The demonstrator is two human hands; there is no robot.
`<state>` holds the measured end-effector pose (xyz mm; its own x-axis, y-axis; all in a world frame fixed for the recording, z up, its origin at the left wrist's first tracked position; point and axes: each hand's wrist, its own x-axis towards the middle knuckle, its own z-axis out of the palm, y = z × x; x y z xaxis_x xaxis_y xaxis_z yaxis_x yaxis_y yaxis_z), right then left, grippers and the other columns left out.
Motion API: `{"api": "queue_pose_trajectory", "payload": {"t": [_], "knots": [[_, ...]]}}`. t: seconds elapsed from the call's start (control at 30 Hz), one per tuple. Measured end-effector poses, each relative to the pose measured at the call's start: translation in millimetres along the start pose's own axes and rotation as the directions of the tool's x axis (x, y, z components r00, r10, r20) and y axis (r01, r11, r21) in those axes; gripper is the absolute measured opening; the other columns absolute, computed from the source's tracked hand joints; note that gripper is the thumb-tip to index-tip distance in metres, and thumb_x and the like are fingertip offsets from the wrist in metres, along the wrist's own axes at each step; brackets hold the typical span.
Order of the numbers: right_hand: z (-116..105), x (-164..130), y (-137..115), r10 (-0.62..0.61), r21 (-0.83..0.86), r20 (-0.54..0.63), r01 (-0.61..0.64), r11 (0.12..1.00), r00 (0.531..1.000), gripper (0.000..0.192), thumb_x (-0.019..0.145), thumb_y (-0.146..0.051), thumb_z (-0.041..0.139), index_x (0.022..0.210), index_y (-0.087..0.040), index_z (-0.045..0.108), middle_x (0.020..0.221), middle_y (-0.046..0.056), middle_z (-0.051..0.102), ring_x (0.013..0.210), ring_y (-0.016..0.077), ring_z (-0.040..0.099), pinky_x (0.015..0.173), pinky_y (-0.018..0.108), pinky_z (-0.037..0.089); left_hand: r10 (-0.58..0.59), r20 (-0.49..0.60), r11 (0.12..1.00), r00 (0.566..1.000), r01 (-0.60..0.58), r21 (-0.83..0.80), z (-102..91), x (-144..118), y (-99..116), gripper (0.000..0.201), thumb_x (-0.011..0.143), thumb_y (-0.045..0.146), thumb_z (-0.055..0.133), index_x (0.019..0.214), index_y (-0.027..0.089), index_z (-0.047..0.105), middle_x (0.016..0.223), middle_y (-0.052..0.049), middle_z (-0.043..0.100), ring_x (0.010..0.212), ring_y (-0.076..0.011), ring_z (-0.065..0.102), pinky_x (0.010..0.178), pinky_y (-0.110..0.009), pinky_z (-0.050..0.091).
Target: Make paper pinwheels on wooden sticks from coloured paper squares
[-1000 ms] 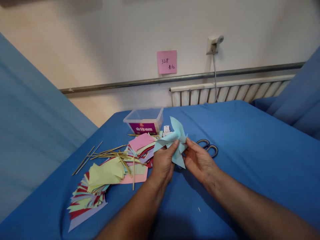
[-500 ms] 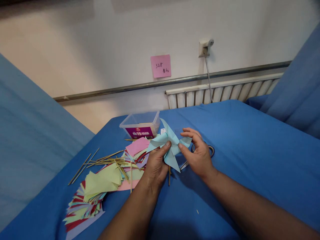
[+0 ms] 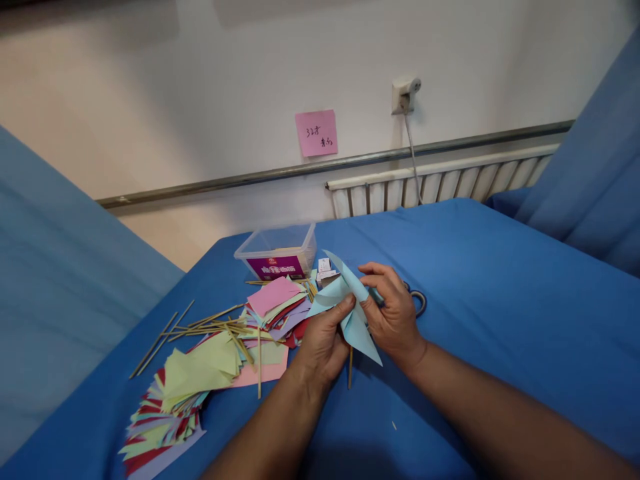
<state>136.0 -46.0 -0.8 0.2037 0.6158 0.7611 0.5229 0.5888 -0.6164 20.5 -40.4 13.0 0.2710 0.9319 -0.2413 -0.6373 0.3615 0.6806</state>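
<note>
Pinwheel (image 3: 350, 313) btwn both hands, paper pile (image 3: 200, 373) & sticks (image 3: 210, 320) to left, tub (image 3: 277, 252) behind, scissors (image 3: 417, 300) right

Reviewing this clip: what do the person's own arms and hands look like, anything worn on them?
Both forearms are bare as far as the frame shows: no sleeves or cuffs in view. The left hand and right hand wear no gloves, and no watch, bracelet or ring shows on the visible wrists and fingers. No markings or bandages can be made out. Nails appear short and unpainted, though they are small in the picture.
</note>
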Motion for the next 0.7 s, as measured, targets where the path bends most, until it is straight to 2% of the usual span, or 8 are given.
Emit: {"api": "queue_pose_trajectory", "payload": {"t": [0.2, 0.3, 0.43, 0.63, 0.7], "knots": [[-0.2, -0.5, -2.6, 0.039, 0.027, 0.052, -0.040, 0.999, 0.998, 0.019, 0.089, -0.027, 0.051, 0.105, -0.025, 0.060, 0.114, 0.008, 0.061, 0.110, 0.0242, 0.055, 0.095, 0.044, 0.041, 0.045, -0.045, 0.999, 0.998, -0.045, -0.003, 2.2, -0.1, 0.7, 0.033, 0.065, 0.009, 0.076, 0.097, 0.012, 0.069, 0.085, -0.006, 0.073, 0.078, -0.0174, 0.068, 0.079, -0.027, 0.052], [0.9, -1.3, -1.9, 0.057, 0.041, 0.081, -0.061, 0.997, 0.995, 0.025, 0.089, -0.025, 0.048, 0.111, -0.026, 0.059, 0.117, 0.008, 0.060, 0.113, 0.0246, 0.053, 0.097, 0.045, 0.039, 0.112, -0.075, 0.994, 0.991, -0.111, 0.015, 3.5, 0.0, 4.2, 0.035, 0.065, 0.010, 0.076, 0.098, 0.013, 0.068, 0.087, -0.006, 0.073, 0.079, -0.0171, 0.068, 0.080, -0.027, 0.051], [1.9, -2.5, 2.0, 0.081, 0.054, 0.104, -0.087, 0.995, 0.991, 0.024, 0.090, -0.025, 0.046, 0.108, -0.025, 0.063, 0.118, 0.008, 0.060, 0.113, 0.0245, 0.054, 0.097, 0.044, 0.040, 0.214, -0.103, 0.976, 0.971, -0.208, 0.061, 3.7, 0.6, 8.1, 0.039, 0.062, 0.010, 0.078, 0.099, 0.012, 0.068, 0.089, -0.007, 0.073, 0.079, -0.0185, 0.068, 0.079, -0.028, 0.052], [3.0, -3.0, 7.2, 0.122, 0.094, 0.136, -0.135, 0.986, 0.983, 0.025, 0.091, -0.024, 0.045, 0.106, -0.024, 0.065, 0.120, 0.008, 0.059, 0.116, 0.0239, 0.052, 0.100, 0.044, 0.037, 0.189, -0.102, 0.979, 0.977, -0.179, 0.100, 1.7, 0.3, 10.7, 0.033, 0.063, 0.012, 0.077, 0.094, 0.009, 0.068, 0.087, -0.010, 0.073, 0.077, -0.0217, 0.069, 0.079, -0.032, 0.053], [4.2, -3.4, 8.3, 0.177, 0.140, 0.112, -0.192, 0.971, 0.978, 0.026, 0.090, -0.025, 0.047, 0.111, -0.023, 0.062, 0.121, 0.009, 0.059, 0.117, 0.0239, 0.051, 0.101, 0.044, 0.037, 0.174, -0.098, 0.981, 0.980, -0.165, 0.098, 1.2, 0.7, 11.9, 0.028, 0.064, 0.013, 0.076, 0.091, 0.008, 0.069, 0.085, -0.010, 0.073, 0.075, -0.0212, 0.069, 0.079, -0.031, 0.053]]}}
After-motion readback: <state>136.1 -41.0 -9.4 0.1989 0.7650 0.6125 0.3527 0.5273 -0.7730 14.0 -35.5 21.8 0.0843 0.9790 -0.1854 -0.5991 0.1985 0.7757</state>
